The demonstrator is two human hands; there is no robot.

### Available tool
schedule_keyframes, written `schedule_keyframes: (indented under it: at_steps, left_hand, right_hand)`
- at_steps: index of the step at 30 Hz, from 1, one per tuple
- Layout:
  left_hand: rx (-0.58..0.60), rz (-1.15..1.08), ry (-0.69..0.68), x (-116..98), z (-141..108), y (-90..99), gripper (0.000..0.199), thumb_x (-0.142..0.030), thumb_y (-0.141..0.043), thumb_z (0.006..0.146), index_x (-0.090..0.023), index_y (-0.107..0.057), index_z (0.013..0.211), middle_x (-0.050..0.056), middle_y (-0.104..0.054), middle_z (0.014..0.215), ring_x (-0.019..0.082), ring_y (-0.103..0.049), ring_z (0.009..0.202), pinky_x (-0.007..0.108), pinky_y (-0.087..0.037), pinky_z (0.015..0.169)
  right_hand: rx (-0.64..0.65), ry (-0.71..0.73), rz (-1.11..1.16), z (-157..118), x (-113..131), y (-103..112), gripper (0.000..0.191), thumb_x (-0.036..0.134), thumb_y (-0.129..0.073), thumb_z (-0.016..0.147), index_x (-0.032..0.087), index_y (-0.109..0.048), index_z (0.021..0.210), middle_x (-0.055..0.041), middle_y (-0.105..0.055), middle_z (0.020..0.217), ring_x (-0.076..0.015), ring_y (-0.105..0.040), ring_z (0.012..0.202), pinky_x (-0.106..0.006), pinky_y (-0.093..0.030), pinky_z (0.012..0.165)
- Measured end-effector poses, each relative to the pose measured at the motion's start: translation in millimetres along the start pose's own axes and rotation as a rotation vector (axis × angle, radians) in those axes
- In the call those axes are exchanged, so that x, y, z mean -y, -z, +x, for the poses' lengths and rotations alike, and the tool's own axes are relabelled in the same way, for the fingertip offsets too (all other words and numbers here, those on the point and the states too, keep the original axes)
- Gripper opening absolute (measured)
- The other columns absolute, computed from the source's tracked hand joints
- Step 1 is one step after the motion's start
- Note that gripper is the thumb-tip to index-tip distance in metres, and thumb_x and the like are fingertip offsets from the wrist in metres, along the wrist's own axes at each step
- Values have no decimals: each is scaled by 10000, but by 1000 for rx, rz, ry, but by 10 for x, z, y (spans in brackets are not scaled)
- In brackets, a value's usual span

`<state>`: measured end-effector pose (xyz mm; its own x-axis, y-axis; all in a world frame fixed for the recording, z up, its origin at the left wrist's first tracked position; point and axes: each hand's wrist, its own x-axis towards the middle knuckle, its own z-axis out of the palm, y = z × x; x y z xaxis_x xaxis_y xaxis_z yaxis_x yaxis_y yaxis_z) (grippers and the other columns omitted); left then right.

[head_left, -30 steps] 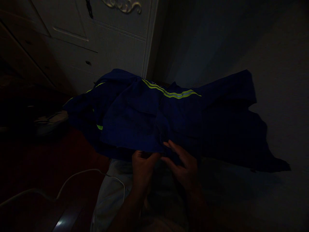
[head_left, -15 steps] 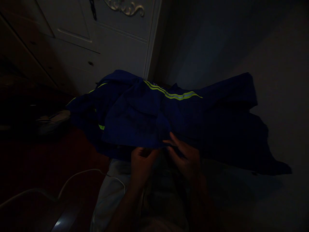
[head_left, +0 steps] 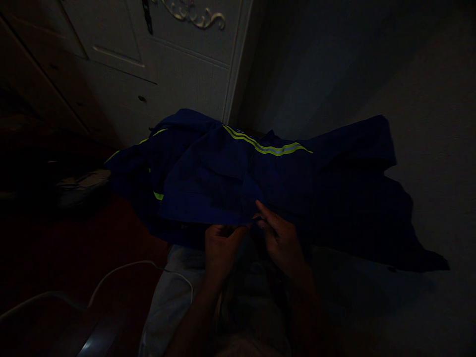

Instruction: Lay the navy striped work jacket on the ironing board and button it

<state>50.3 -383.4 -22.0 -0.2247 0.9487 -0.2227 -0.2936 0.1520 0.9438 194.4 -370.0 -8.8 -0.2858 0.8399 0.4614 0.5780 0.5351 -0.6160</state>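
- In the head view the light is very dim, and a dark blue garment (head_left: 215, 183) lies spread across the middle, its near edge over the person's legs (head_left: 163, 297).
- The left hand (head_left: 222, 250) is at that near edge, thumb and forefinger pinching the cloth.
- The right hand (head_left: 284, 245) is just beside it, forefinger stretched out over the cloth, thumb and other fingers bent close to the edge; whether these fingers grip the fabric, I cannot tell.
- A yellow-green stripe (head_left: 277, 149) with a paler line along its middle crosses the far part of the garment; a short yellow-green patch (head_left: 158, 196) shows toward its left end.
- Small pale marks sit by the stripe's upper end, too small to read.
- The garment's right part reaches out over a dull grey surface (head_left: 442, 198), ending in a ragged outline.
- Beyond the garment stands a pale cabinet (head_left: 186, 77) with a raised scroll ornament (head_left: 204, 24), a dark hanging strip (head_left: 148, 17) and a small dark knob (head_left: 142, 98).
- A white cord (head_left: 111, 269) curves over the dark red floor (head_left: 126, 233) at the left and up onto the person's legs.
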Motion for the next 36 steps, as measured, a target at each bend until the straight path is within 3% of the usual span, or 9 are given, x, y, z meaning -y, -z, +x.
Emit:
schedule_keyframes:
  at_steps: [7, 12, 16, 20, 26, 31, 36]
  left_hand:
    - [-97, 24, -90, 92, 16, -27, 139, -300, -706, 711, -163, -713, 689, 3, -711, 662, 149, -652, 646, 230, -490, 628]
    - [0, 0, -52, 111, -85, -2, 158, -278, -732, 690, -153, -698, 781, 39, -734, 766, 180, -677, 730, 273, -531, 686]
    - [-12, 10, -64, 99, -145, 9, 182, -247, -762, 655, -152, -665, 776, 35, -719, 746, 171, -671, 724, 271, -536, 694]
    - [19, -77, 14, 70, -103, 26, 209, -236, -780, 621, -145, -681, 782, 42, -729, 757, 176, -679, 741, 276, -539, 720]
    - [84, -101, 54, 57, -52, 48, 181, -213, -767, 605, -142, -717, 763, 43, -754, 819, 182, -693, 784, 258, -524, 738]
    - [51, -20, 86, 58, -42, 53, 155, -211, -748, 585, -137, -725, 718, 25, -741, 723, 169, -672, 673, 233, -505, 621]
    - [50, 4, 63, 79, -12, 53, 152, -223, -747, 597, -136, -739, 722, 27, -745, 736, 159, -667, 662, 224, -501, 618]
  right_hand:
    - [-16, -25, 35, -38, -37, -93, 499, 128, -465, 913, 286, -549, 1379, -46, -730, 1087, -165, -704, 938, -280, -579, 822]
    - [-33, -127, 54, -31, 3, -62, 435, 194, -504, 917, 268, -594, 1335, -47, -743, 1074, -177, -711, 947, -300, -575, 842]
    - [-13, -155, 69, -17, 42, -39, 416, 226, -528, 911, 256, -611, 1318, -54, -736, 1108, -187, -704, 989, -317, -568, 879]
    - [3, -153, 92, -28, 62, 5, 425, 236, -543, 913, 243, -595, 1335, -56, -735, 1111, -186, -708, 986, -324, -570, 891]
    - [90, -51, 45, -64, 32, 137, 490, 215, -632, 865, 255, -578, 1350, -47, -724, 1145, -201, -709, 1009, -344, -564, 935]
    - [179, 54, -25, -5, 4, 187, 564, 152, -619, 857, 240, -519, 1405, -52, -718, 1156, -192, -713, 1000, -307, -570, 915]
    - [256, 123, -67, 85, -1, 204, 547, 134, -606, 844, 193, -544, 1384, -94, -721, 1146, -200, -718, 978, -303, -585, 858]
